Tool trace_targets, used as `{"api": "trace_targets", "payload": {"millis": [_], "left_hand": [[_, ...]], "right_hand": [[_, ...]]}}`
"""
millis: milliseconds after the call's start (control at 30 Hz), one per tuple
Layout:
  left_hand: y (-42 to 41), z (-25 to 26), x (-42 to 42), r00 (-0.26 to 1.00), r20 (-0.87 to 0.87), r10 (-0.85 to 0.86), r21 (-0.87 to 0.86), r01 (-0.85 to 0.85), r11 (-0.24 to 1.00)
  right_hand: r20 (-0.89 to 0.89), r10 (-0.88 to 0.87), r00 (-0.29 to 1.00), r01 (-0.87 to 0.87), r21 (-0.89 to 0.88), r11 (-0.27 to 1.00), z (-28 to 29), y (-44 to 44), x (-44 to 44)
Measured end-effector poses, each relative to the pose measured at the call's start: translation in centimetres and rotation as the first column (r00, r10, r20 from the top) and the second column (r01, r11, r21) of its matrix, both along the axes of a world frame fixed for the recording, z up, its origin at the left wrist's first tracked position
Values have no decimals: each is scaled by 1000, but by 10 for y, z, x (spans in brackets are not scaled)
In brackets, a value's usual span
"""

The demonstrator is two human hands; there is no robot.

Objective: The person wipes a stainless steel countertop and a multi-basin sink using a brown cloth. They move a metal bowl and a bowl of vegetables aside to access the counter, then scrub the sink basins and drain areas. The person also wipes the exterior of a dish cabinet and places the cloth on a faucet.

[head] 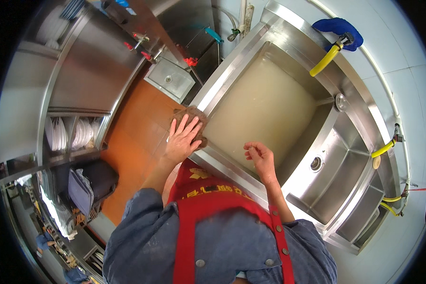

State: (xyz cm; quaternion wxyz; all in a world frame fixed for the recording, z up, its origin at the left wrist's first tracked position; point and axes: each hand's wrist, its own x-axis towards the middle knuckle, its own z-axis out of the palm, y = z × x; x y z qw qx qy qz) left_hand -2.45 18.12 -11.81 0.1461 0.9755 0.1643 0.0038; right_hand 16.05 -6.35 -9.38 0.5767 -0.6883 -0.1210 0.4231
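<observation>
My left hand lies flat with its fingers spread on a brown cloth, which drapes over the front left corner of a stainless steel sink. Cloudy, yellowish water fills the large basin. Over the near part of that basin hangs my right hand, its fingers loosely curled and nothing seen in them. Whether its fingertips touch the water, I cannot tell.
To the right is a second basin with a drain. Yellow hoses and a blue cloth are by the wall. Stacked white plates fill shelves at left, above a dark bin. A small floor-side sink stands beyond the orange floor.
</observation>
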Motion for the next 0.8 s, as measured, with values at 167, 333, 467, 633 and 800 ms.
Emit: {"api": "trace_targets", "payload": {"millis": [167, 333, 467, 633, 800], "left_hand": [[39, -4, 114, 991, 44, -124, 87, 120, 989], [72, -15, 246, 979, 54, -196, 160, 185, 970], [96, -24, 342, 976, 117, -185, 198, 160, 967], [103, -38, 432, 978, 190, -83, 238, 36, 971], [106, -43, 455, 985, 163, -60, 295, 9, 956]], "right_hand": [[-34, -21, 999, 20, -51, 999, -8, 10, 6], [-14, -207, 978, 204, -110, 973, -9, 8, 16], [-29, -364, 931, 354, -172, 919, -15, -1, 20], [-20, -532, 847, 516, -212, 830, -9, -1, 41], [349, -493, 797, 566, -146, 811, -26, -34, 131]]}}
